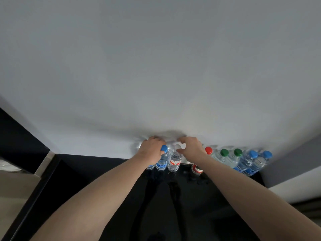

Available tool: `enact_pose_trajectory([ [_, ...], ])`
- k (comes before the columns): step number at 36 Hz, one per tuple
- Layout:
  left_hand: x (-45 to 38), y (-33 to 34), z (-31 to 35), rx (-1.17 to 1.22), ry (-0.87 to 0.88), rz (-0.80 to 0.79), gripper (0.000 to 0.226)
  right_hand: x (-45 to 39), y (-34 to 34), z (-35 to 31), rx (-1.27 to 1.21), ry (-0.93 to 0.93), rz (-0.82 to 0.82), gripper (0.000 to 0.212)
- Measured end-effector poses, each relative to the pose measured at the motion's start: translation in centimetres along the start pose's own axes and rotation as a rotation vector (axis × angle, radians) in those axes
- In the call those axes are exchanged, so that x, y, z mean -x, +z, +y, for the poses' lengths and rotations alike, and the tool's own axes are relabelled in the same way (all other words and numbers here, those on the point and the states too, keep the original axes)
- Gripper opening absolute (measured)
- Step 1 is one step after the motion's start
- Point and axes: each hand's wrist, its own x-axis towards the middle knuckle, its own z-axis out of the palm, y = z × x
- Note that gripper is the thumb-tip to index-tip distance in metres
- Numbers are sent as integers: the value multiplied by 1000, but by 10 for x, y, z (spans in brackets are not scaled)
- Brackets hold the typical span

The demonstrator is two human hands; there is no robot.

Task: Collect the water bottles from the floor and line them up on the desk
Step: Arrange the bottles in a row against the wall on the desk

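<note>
The left hand (152, 149) curls over a bottle top, gripping it; just right of it stands a blue-capped bottle (163, 158), upright, cap up. The right hand (191, 147) hovers loosely open over a white-capped bottle (175, 160). Further right, red-, green- and blue-capped bottles line the black desk (217, 197) against the wall (156, 66). Both forearms reach forward.

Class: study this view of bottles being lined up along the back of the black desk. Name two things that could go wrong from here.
1. The bottles stand packed together; the left hand, gripping beside the blue-capped bottle, could knock a neighbour and start a chain of falls.
2. The right hand hovers over the white-capped bottle, next to the red-capped bottle; its wrist might tip that one.
</note>
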Motion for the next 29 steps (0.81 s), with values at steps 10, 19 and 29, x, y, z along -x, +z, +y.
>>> enact_pose_trajectory([
  [10, -15, -22, 49, 50, 162, 125, 42, 41, -61, 79, -46, 87, 223, 29],
  [19, -44, 5, 149, 124, 296, 27, 41, 48, -72, 136, 110, 180, 109, 36],
  [29, -66, 29, 166, -37, 297, -19, 30, 38, -54, 147, 67, 217, 47, 40],
])
